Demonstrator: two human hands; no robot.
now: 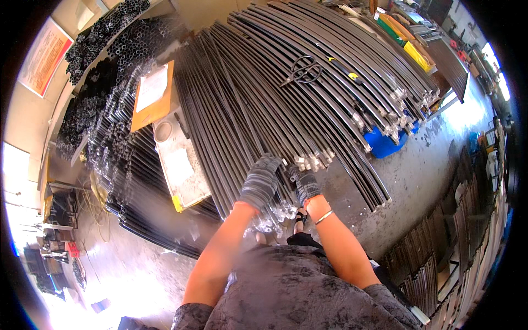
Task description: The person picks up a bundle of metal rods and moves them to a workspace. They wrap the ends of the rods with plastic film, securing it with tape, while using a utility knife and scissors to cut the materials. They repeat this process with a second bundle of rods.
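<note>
Long black metal tubes (220, 110) lie side by side in a wide fan, many with clear plastic wrap on their near ends (308, 160). My left hand (260, 181), in a grey striped knit glove, lies over the tubes near their ends with its fingers curled round one. Just to its right, my right hand (306, 186) wears a matching glove, its fingers closed at a bare tube end (292, 178). The fingertips of both hands are partly hidden. Black-handled scissors (303, 71) and a yellow-and-black cutter knife (345, 70) rest on the tubes farther off.
On the left, a clipboard with paper (153, 94) and a roll of tape (163, 131) lie on a pale board (184, 165). Stacked tubes (102, 99) fill the left side. A blue container (384, 144) stands under the right tube ends; dark strips (429, 264) lean at right.
</note>
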